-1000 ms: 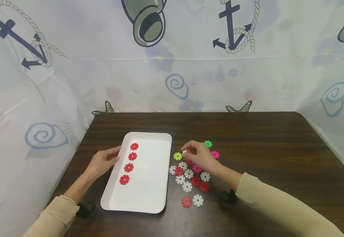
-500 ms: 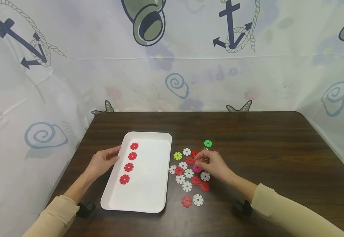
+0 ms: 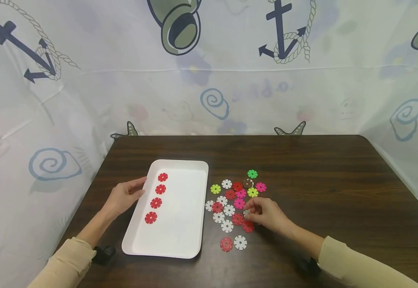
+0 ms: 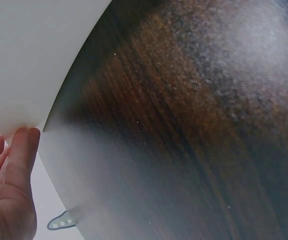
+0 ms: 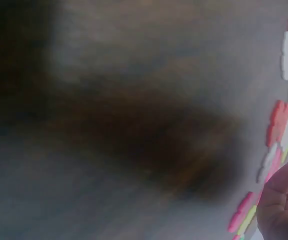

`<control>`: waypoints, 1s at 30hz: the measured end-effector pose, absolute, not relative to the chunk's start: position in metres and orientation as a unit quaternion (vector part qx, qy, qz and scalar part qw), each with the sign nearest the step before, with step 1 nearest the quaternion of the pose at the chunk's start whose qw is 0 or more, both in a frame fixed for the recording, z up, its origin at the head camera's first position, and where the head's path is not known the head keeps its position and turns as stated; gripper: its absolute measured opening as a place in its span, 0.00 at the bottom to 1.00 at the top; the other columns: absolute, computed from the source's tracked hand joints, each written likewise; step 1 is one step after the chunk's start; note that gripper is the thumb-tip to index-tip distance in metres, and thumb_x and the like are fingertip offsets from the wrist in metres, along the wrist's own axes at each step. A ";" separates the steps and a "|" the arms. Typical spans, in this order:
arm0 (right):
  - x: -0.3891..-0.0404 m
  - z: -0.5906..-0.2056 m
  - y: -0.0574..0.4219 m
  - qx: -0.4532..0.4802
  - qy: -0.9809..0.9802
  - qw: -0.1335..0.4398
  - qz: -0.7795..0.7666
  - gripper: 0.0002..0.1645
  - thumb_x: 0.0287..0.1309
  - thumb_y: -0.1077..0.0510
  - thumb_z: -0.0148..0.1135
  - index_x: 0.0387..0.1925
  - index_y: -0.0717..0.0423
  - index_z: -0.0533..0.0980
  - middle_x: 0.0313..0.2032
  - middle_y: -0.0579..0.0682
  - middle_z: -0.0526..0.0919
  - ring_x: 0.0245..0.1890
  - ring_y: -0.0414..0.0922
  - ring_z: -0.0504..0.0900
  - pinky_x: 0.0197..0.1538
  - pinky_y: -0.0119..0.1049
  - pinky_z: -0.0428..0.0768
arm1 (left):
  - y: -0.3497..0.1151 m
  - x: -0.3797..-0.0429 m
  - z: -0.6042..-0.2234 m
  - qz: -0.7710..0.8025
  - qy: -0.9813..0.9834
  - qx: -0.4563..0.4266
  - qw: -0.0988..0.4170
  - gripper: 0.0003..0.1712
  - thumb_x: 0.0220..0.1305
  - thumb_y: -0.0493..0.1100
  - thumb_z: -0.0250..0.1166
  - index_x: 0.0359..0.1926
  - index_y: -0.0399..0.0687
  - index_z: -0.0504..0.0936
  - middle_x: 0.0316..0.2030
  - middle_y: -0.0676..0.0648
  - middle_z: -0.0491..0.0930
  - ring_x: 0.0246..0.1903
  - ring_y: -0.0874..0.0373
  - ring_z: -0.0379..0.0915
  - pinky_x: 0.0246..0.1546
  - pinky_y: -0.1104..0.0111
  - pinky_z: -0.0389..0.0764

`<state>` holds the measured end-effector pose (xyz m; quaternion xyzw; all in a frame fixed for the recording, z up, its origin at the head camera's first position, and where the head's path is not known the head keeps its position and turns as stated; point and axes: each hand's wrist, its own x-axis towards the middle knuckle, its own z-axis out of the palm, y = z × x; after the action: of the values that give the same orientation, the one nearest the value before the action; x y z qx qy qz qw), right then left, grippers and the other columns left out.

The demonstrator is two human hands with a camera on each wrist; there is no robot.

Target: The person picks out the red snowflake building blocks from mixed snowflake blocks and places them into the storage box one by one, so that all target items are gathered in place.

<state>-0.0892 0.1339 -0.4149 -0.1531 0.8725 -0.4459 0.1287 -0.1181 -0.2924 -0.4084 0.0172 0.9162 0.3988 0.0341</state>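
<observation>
Left hand (image 3: 124,197), left of the frame's centre, rested fairly straight fingers against the edge of the white tray (image 3: 182,216), apparently to steady it. Four red discs (image 3: 156,203) lay in the tray, in a column down its left side. Right hand (image 3: 266,214), right of centre, was at the loose discs (image 3: 227,226) on the dark table (image 3: 324,180). Its thumb and forefinger were curled about a white disc (image 3: 246,213); whether they gripped it or only touched, could not tell. Step in hand, as judged: picking over the scatter. The next move seemed to call for a fine fingertip pinch, sparing the red neighbours just below.
</observation>
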 end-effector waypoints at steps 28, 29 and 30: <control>-0.077 -0.428 0.135 -0.222 0.903 0.097 -0.355 0.12 0.45 0.60 0.73 0.33 0.53 0.80 0.25 0.44 0.72 0.28 0.40 0.69 0.27 0.26 0.71 | -0.293 -0.119 -0.409 0.399 0.916 0.008 0.039 0.30 0.63 0.38 0.61 0.65 0.39 0.67 0.60 0.33 0.70 0.53 0.36 0.73 0.48 0.54 0.78; -0.077 -0.428 0.135 -0.221 0.903 0.097 -0.354 0.12 0.45 0.60 0.73 0.33 0.53 0.79 0.25 0.44 0.72 0.27 0.39 0.68 0.27 0.26 0.70 | -0.293 -0.119 -0.410 0.398 0.916 0.007 0.040 0.30 0.63 0.38 0.61 0.65 0.39 0.66 0.60 0.33 0.70 0.53 0.36 0.73 0.48 0.54 0.78; -0.077 -0.428 0.135 -0.221 0.904 0.096 -0.354 0.12 0.44 0.60 0.73 0.32 0.53 0.79 0.25 0.44 0.72 0.27 0.39 0.68 0.27 0.26 0.70 | -0.293 -0.119 -0.410 0.398 0.916 0.007 0.040 0.30 0.63 0.39 0.61 0.65 0.39 0.66 0.60 0.33 0.70 0.53 0.36 0.73 0.49 0.54 0.78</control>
<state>-0.0767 0.1349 -0.4282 -0.2208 0.9036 -0.3542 0.0962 -0.1192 -0.2927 -0.4100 0.0071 0.9164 0.3981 0.0402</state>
